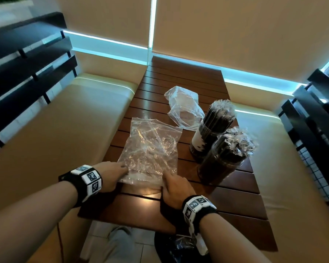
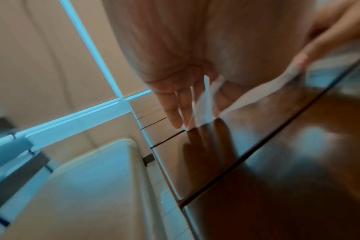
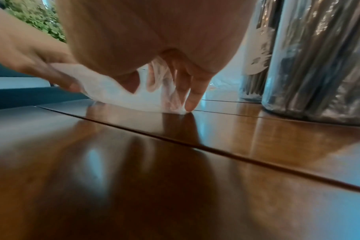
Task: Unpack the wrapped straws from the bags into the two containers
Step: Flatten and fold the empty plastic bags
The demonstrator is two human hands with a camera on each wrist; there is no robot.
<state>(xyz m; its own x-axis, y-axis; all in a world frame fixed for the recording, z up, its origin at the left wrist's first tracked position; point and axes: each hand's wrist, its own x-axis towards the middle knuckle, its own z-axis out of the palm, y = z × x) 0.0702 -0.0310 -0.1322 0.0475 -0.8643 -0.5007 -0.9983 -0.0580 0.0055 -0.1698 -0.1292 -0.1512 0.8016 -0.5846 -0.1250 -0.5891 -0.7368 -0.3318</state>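
Nearing the finish, I judge: the near container (image 1: 220,168) and far container (image 1: 203,137) are standing on the table (image 1: 235,198) at right, packed with wrapped straws (image 1: 223,110), while the flat bag (image 1: 150,150) and the crumpled bag (image 1: 184,109) beyond it are looking empty. The left hand (image 1: 110,175) and right hand (image 1: 174,188) are resting on the flat bag's near edge, fingers fairly straight with film caught among them; pinching or just pressing, cannot tell.

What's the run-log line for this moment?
left hand: on near bag | right hand: on same bag | near bag: flat, looks empty | far container, near container: packed with wrapped straws
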